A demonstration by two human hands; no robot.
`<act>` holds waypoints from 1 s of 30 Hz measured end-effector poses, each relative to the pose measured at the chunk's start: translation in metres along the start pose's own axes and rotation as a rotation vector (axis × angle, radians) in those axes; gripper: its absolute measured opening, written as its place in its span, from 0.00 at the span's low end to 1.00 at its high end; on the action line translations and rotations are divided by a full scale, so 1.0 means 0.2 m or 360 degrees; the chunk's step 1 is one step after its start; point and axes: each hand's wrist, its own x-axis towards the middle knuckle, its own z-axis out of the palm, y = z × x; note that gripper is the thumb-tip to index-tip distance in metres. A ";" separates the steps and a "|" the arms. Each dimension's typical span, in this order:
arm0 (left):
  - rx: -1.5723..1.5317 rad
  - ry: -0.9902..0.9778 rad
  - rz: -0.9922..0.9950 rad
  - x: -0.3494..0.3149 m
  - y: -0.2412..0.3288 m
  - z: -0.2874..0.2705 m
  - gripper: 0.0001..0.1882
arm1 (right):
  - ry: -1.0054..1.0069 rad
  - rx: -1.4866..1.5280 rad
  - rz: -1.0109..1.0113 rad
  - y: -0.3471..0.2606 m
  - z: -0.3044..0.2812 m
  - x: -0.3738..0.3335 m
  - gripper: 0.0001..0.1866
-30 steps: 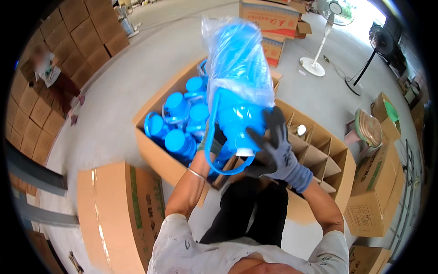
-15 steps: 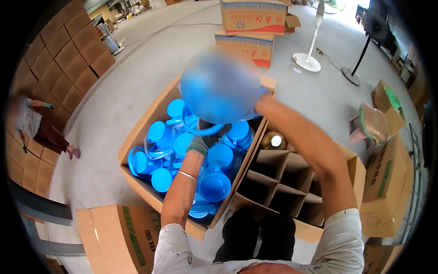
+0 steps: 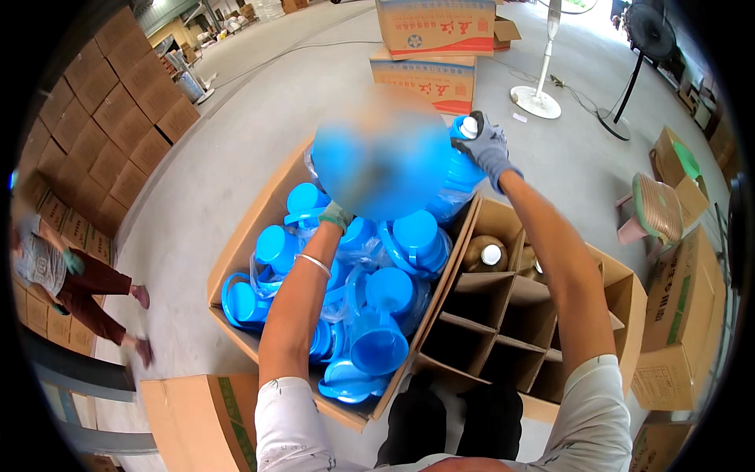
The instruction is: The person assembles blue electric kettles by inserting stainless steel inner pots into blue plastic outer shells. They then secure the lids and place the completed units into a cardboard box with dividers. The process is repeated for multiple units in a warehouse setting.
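A blue vacuum flask [image 3: 465, 169] with a white stopper stands tilted over the far right corner of the open carton. My right hand [image 3: 489, 148], in a grey glove, is closed on its top beside the stopper. My left hand [image 3: 338, 217], also gloved, reaches into the carton among the blue flasks; a blurred patch hides its fingers. Several blue flasks and cups with handles fill the carton [image 3: 245, 206], some wrapped in clear plastic. A blue cup [image 3: 379, 346] lies with its open mouth toward me.
Right of the flasks stands a divided carton [image 3: 460, 344] holding brown, white-capped bottles [image 3: 486, 254]. Printed boxes [image 3: 436, 31] are stacked ahead, near a white fan stand [image 3: 536, 102]. A stool [image 3: 657, 206] stands right. Another person [image 3: 59, 271] walks at left beside stacked cartons [image 3: 118, 118].
My right hand has come into sight from behind the blur, now gripping the stoppered flask farther right. My left hand stays over the flasks. The person at left has stepped nearer.
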 end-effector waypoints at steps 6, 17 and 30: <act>0.0472 -0.0037 -0.0147 -0.17 -0.41 0.01 0.28 | -0.0166 -0.0203 -0.0056 -0.03 0.20 -0.03 0.46; 0.1797 -0.0552 -0.0141 -0.09 -0.23 0.22 0.39 | -0.0522 -0.0134 -0.0366 0.13 0.49 -0.48 0.26; 0.1508 -0.0311 -0.0269 -0.09 0.36 0.27 0.15 | -0.0368 0.0541 -0.0144 -0.17 0.64 -0.16 0.44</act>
